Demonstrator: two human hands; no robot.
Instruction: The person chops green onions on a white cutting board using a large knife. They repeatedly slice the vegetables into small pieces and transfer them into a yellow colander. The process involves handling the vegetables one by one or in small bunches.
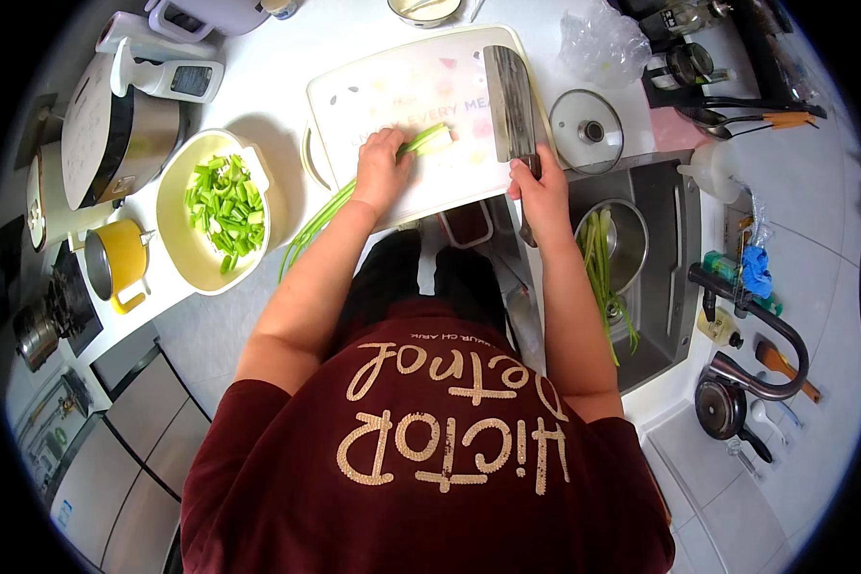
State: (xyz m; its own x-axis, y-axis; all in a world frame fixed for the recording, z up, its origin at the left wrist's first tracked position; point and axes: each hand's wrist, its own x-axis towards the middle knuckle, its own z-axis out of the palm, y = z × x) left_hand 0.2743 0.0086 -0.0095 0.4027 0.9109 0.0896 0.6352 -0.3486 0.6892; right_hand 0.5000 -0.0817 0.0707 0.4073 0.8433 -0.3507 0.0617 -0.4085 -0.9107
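Note:
My left hand [384,168] grips a bundle of green stalks [430,138], perhaps celery or garlic shoots, against the cutting board [373,79]. Their pale cut ends point right, and the long thin ends trail off the board's near left edge. In my right hand [544,190] is a cleaver [508,107], held by its dark handle. Its broad blade lies over the right part of the board, apart from the stalks. To the left, a cream plastic basin [176,215] holds many chopped green pieces [226,204].
A glass lid [587,133] lies right of the board, beside the sink [660,287]. More long stalks [599,265] hang over a metal pot [631,244] in the sink. A yellow pot [125,255] and a rice cooker [129,143] stand left. A crumpled plastic bag [603,43] sits far right.

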